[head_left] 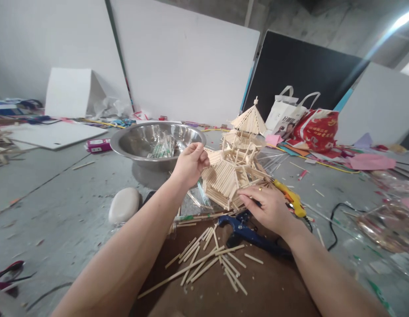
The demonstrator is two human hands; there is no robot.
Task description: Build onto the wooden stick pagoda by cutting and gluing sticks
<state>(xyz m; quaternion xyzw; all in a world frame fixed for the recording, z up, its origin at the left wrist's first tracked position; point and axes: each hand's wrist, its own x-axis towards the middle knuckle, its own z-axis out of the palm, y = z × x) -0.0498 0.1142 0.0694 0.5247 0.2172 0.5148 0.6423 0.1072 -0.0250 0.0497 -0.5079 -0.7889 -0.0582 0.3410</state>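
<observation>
A pagoda model (224, 178) built of thin wooden sticks stands in the middle, with a pointed roof on top. My left hand (193, 164) is closed in a pinch beside its left upper side; what the fingers hold, if anything, is hidden. At the lower front right edge of the model, my right hand (267, 206) has its fingertips closed on the eave. Beneath that hand lies a blue-handled cutting tool (248, 233). A yellow glue gun (292, 198) rests just behind it. Loose wooden sticks (204, 264) are scattered over the brown board (267, 286) in front.
Behind my left hand is a steel basin (125, 152) with packaged sticks (164, 146) inside. A white oval object (124, 205) sits on the floor at left. A red bag (318, 130) and a white bag (283, 112) stand behind right. Clear plastic (385, 224) and a black cable (333, 220) lie right.
</observation>
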